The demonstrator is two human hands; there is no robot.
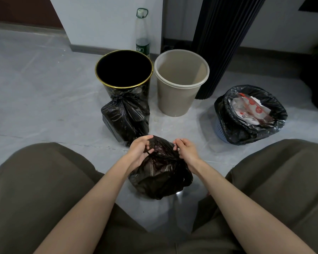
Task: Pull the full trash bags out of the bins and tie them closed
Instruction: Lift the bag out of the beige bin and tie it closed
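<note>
Bag in hand (pixel 160 173), lower centre of frame, on the floor between my knees. My left hand (pixel 139 151) and right hand (pixel 186 150) each grip a bunch of its black plastic at the mouth; knot not finished, I'd say. Just above it, centre, a tied bag (pixel 124 116) sits done against the black bin (pixel 124 70), which looks empty. Beige bin (pixel 181 79) beside it is empty too. Right of frame, blue basket (pixel 221 129) still holds its open liner (pixel 250 114) full of paper rubbish, so that one's left. Roughly half done. Bottle (pixel 142 32) at the wall, top centre.

Black gold-rimmed bin (pixel 124 70), beige bin (pixel 180 83), black bags (pixel 160 173).
</note>
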